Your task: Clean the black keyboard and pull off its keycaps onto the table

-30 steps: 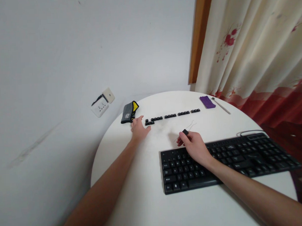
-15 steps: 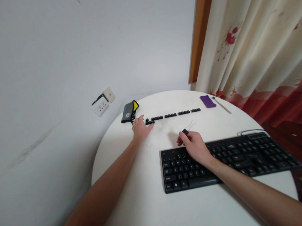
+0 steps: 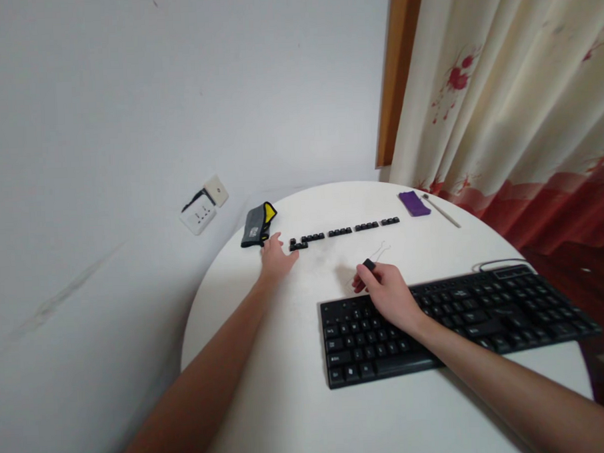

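My left hand [image 3: 276, 256] is open, fingers spread, just left of the row of black keycaps [image 3: 339, 231] and below the grey pouch. The keycaps lie in several small groups, with a short second row [image 3: 298, 247] at the left end. Pinched in my right hand [image 3: 389, 288] is a wire keycap puller [image 3: 368, 265] with a black handle; its thin wires point away over the table. Under my right hand and wrist lies a black keyboard [image 3: 408, 364], partly covered by the arm. Some upper-left positions on it look bare of caps.
A grey pouch [image 3: 254, 226] with yellow lining lies at the left back of the round white table [image 3: 270, 408]. At the back right are a purple cloth [image 3: 414, 204] and a slim brush [image 3: 444, 212]. Wall and curtain [image 3: 458, 126] border the table.
My left hand has drawn slightly left and away from the keycaps, whose left-end row now shows fully. My right hand stays almost still with the keycap puller.
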Tool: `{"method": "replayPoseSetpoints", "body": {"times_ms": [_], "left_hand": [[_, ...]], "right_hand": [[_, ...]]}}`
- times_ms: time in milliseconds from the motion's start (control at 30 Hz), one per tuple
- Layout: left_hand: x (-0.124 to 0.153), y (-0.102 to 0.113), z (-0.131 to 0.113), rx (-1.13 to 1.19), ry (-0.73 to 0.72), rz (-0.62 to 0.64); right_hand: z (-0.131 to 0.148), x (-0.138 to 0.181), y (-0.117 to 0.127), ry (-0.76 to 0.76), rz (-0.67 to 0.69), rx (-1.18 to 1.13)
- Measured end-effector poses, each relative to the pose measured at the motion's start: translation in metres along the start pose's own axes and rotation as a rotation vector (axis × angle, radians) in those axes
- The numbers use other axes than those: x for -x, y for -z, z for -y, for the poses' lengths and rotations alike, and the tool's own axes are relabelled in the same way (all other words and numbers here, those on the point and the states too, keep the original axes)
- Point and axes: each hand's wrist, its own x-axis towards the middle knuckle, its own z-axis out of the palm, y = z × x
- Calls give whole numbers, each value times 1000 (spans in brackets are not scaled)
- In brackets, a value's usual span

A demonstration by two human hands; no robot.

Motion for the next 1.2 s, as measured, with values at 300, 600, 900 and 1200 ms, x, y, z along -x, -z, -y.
{"method": "replayPoseSetpoints", "body": {"times_ms": [300,600,900,1200], "left_hand": [[0,1,2,52,33,45],[3,-1,-6,-7,67,31],[10,3,-23,-109,111,27],[10,3,-25,-123,103,19]], "right_hand": [[-1,1,0,-6,3,17],[-1,0,-1,-5,8,1],[1,1,-1,-4,17,21],[-1,2,0,3,22,33]]}}
